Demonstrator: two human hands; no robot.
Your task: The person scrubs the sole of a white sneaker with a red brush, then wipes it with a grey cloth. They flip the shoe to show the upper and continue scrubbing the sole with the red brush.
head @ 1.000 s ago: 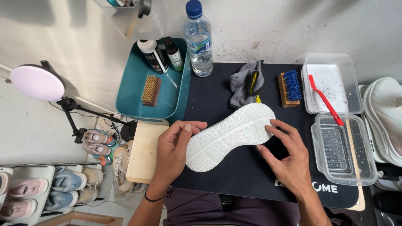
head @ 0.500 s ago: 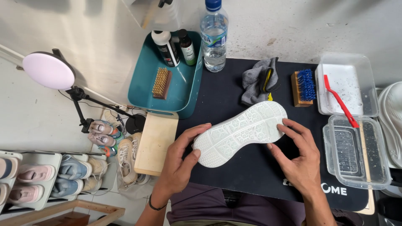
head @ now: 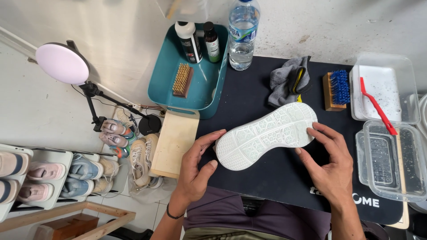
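I hold a white shoe (head: 265, 135) upside down over a black mat (head: 249, 95), its patterned sole facing up. My left hand (head: 197, 168) grips the heel end at the lower left, thumb and fingers wrapped around it. My right hand (head: 331, 165) cups the toe end at the right, fingers on its edge. The shoe's upper is hidden beneath the sole.
A teal tray (head: 163, 84) holds a wooden brush (head: 182, 80) and two bottles (head: 194, 42). A water bottle (head: 243, 33), a grey cloth (head: 288, 81), a blue-bristled brush (head: 336, 89) and two clear tubs (head: 391, 158) with a red-handled brush (head: 376, 106) surround the mat. Shoe racks (head: 53, 171) stand on the floor at left.
The view has shifted, so everything sits lower and further right in the frame. Both hands keep their hold on the shoe, sole still up.
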